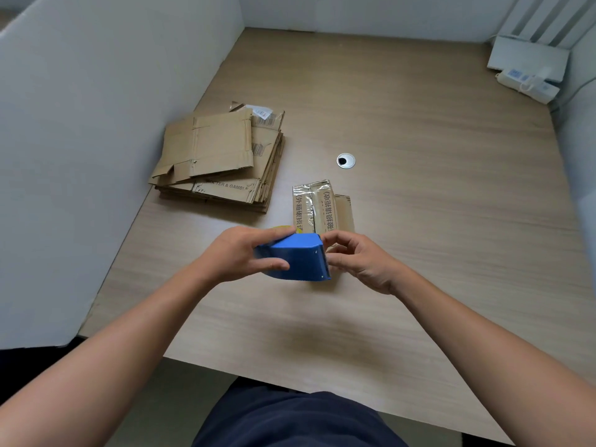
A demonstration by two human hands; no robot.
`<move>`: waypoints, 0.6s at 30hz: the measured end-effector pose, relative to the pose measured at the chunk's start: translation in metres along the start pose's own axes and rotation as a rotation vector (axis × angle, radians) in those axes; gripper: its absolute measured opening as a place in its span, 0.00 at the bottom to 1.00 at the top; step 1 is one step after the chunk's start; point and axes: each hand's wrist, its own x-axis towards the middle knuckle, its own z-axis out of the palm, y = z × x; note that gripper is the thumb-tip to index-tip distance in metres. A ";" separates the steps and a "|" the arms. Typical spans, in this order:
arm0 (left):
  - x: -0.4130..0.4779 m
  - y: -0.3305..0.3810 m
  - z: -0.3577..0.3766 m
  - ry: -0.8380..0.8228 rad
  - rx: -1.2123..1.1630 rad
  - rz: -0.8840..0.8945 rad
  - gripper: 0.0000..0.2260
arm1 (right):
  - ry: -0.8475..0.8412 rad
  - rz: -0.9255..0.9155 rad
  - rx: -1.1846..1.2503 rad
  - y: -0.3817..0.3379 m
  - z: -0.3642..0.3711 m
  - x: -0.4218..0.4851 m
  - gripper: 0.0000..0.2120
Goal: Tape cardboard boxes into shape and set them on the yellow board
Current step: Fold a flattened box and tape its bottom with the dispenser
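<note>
Gripping blue tape dispenser (pixel 298 258) in left hand (pixel 240 253); right hand (pixel 361 261) curled at its cutter end, hold unclear. Taped box (pixel 314 204) on desk (pixel 435 227) just beyond, long axis near-far, nearer right hand.

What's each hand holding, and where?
Blue tape dispenser, gripped around its body by the left hand. The right hand curls at its cutter end; whether it pinches tape cannot be told.
</note>
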 end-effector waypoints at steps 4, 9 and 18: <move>0.001 -0.003 0.007 0.019 -0.043 0.062 0.29 | 0.039 -0.064 -0.098 0.002 -0.001 -0.002 0.12; 0.000 -0.008 0.014 0.040 -0.062 0.083 0.27 | 0.074 -0.170 -0.170 0.011 0.000 -0.005 0.20; 0.002 -0.012 0.018 0.042 -0.032 0.218 0.26 | 0.067 -0.109 -0.288 0.013 -0.003 0.002 0.11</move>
